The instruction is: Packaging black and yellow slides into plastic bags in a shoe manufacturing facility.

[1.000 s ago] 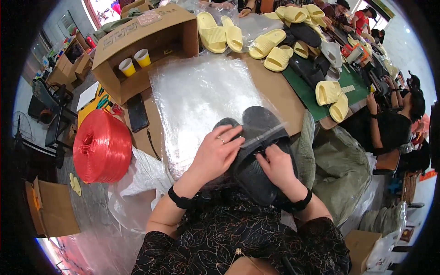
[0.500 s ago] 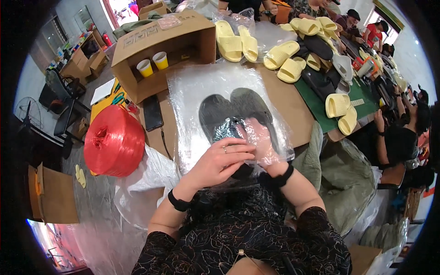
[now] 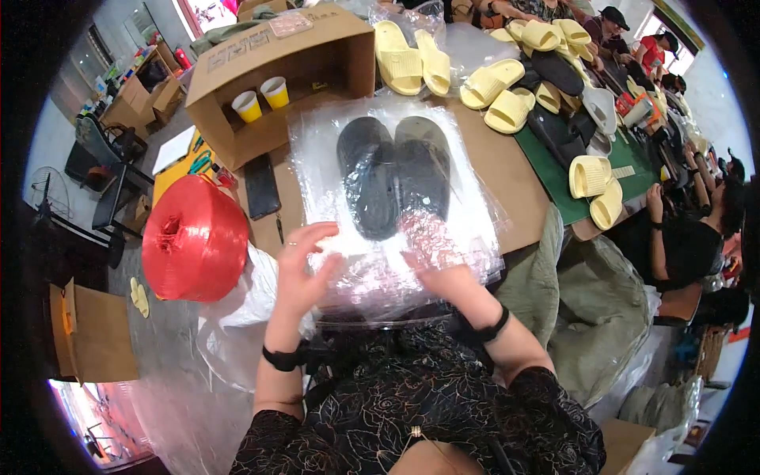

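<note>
A pair of black slippers (image 3: 368,178) lies flat in a clear plastic bag (image 3: 463,170), toes pointing away from me. Beneath them is a stack of clear bags (image 3: 336,289). My right hand (image 3: 443,265) reaches into the near end of the bag, its fingers under the plastic, spread beside the near end of the right slipper. Glare on the film blurs its fingertips. Over the bag's near left edge, my left hand (image 3: 305,261) is open with thumb and fingers apart, holding nothing.
A red twine roll (image 3: 194,237) and a black phone (image 3: 263,186) are to the left. Behind stands a cardboard box (image 3: 277,75) with two yellow cups (image 3: 274,93). Cream slippers (image 3: 511,109) are piled at the back right, near other people at work.
My left hand has let go of the bag and moved left, opening. My right hand has drawn back toward me. The slippers now lie straighter and farther into the bag.
</note>
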The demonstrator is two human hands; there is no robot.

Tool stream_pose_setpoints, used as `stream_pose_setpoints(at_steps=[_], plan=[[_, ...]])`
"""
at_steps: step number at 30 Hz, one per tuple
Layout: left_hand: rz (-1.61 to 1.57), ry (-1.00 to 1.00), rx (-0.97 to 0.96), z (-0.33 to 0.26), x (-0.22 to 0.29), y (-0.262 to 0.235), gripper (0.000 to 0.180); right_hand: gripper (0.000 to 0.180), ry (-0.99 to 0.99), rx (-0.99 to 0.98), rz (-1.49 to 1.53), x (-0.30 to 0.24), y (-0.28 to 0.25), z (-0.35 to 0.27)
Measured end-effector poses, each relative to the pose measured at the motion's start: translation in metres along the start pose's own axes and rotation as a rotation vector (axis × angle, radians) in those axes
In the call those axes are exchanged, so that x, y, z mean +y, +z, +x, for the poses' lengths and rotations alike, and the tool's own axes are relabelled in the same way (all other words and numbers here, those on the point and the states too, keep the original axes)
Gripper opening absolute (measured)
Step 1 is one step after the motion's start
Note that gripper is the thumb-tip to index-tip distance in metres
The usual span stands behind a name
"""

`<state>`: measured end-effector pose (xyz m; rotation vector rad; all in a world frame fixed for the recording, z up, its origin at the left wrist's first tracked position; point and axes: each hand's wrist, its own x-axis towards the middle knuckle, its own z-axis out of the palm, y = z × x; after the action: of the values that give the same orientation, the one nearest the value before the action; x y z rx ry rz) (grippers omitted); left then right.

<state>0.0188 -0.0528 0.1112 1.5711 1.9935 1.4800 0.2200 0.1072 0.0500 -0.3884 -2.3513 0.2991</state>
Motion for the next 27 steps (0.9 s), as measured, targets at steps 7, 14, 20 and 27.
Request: stream_pose_setpoints(at_steps=[7,14,20,27], plan=[[0.063,-0.676,-0.115,0.000,-0.034,-0.010,0.050,0.014,0.489,-0.176,0.992,0.017,-0.124,-0.056],[0.240,-0.598,-0.294,0.016,-0.031,0.010,0.038,0.040,1.055,0.062,0.798,0.065,-0.092,-0.018],[-0.184,-0.590,-0.148,-0.003,-0.065,-0.002,0.019,0.029,0.912,-0.348,0.776,0.076,-0.067,-0.022],[-0.387,-0.715,-0.122,0.002,-0.060,-0.011,0.018,0.026,0.988,-0.380,0.776,0.091,-0.093,-0.012]])
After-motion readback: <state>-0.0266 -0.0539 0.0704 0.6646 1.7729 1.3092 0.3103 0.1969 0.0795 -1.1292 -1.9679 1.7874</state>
